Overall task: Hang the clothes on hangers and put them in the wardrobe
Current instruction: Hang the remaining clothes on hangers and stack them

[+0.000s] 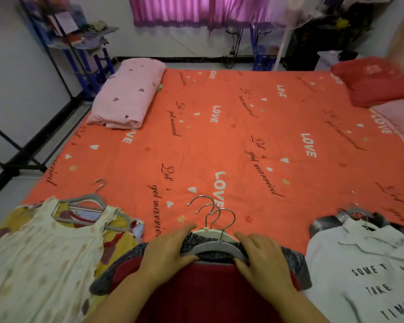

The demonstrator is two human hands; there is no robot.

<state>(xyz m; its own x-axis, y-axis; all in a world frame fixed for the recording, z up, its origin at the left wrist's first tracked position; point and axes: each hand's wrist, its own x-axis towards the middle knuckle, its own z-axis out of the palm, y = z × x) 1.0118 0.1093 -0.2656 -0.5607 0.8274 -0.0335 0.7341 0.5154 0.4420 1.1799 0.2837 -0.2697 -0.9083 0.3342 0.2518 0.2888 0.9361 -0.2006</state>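
A: Red top [196,294] is lying at the near edge of the bed [243,127], in the middle pile, with a grey top [296,269] spreading out beneath it. Both seem to be sitting on the hangers [216,249].

B: And what are the grips doing?

A: The left grip [166,252] is curling over the hangers' left shoulder and the right grip [264,259] over the right one, thumbs tucking underneath. I'm judging that both are clasping the stack.

B: What is worrying you?

A: Three hooks [210,213] are crossing one another. If one side is rising faster than the other, they are likely twisting and locking, which is making hanging awkward. A hanger may also be slipping out of the clasp, since the fingers are covering only the ends.

B: And the clothes themselves?

A: The red top's neck is looking wide, so it may be sliding off a tilting hanger. The grey top's sleeves are trailing towards the cream dress [44,259] and the white top [364,271] beside it, so a hasty lift risks dragging those.

B: Is the wardrobe showing?

A: I'm not making it out for certain.
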